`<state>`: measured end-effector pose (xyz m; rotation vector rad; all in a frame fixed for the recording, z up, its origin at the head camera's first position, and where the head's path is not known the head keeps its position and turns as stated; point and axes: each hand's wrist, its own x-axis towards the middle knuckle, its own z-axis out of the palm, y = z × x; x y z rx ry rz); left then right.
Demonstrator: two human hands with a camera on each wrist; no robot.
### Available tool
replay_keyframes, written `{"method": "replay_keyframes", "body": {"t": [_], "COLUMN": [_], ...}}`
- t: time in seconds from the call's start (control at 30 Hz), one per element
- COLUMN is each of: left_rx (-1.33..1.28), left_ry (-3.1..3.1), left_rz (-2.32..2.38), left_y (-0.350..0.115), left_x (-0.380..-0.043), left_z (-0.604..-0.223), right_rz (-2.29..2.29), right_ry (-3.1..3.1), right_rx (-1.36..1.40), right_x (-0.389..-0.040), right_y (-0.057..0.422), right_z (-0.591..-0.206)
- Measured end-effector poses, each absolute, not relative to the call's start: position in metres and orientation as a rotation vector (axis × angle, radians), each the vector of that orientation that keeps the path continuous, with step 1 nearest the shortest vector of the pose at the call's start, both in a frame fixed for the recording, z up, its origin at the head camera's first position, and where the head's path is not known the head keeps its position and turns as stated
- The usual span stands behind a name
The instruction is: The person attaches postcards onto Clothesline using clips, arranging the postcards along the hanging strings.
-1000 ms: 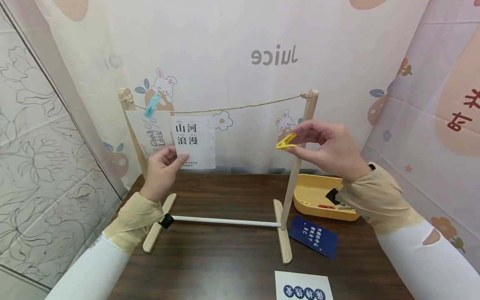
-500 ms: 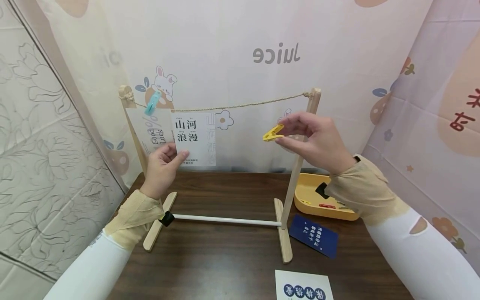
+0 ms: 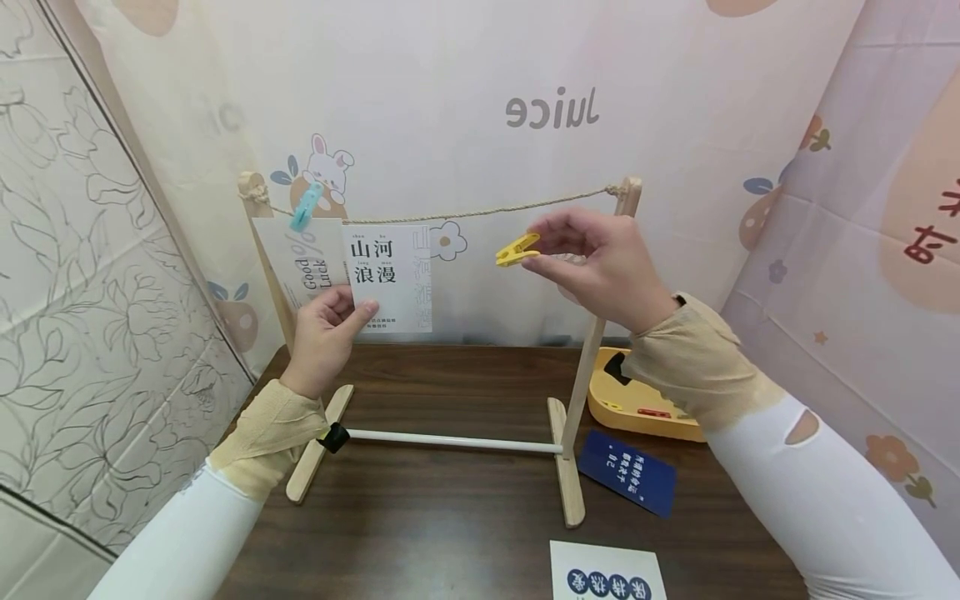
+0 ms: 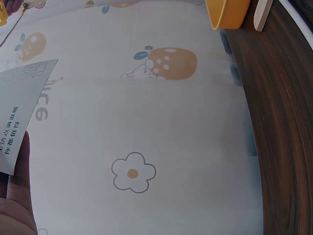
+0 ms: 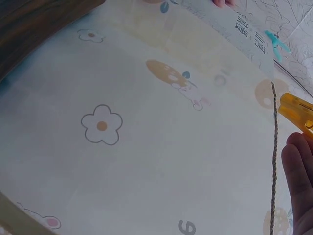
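White card (image 3: 401,283) just below the rope (image 3: 465,216), left hand (image 3: 322,335), fingers pinching its left edge: probably light, bendy, handle by edges. Right hand (image 3: 600,262), fingers clamped on yellow clip (image 3: 510,254) near rope; likely springy.

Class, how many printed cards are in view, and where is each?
4: the Good Luck card hangs from the turquoise clip; the left hand holds a second card; a blue card and a white card lie on the table. Others may be hidden.
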<state>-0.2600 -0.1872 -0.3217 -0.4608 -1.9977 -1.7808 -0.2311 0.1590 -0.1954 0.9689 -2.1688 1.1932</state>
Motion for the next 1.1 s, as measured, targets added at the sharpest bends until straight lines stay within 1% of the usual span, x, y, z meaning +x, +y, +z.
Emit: {"method": "replay_keyframes", "body": {"t": [1.1], "left_rx": [-0.436], "left_ry": [-2.012], "left_rz": [-1.799], "left_y": [-0.185], "left_x": [-0.252], "left_z": [-0.318], "right_rz": [1.309], "right_ry": [-2.074], "right_rx": [1.025], "right_x": [-0.247], "right_y": [0.106], "right_z": [-0.175]}}
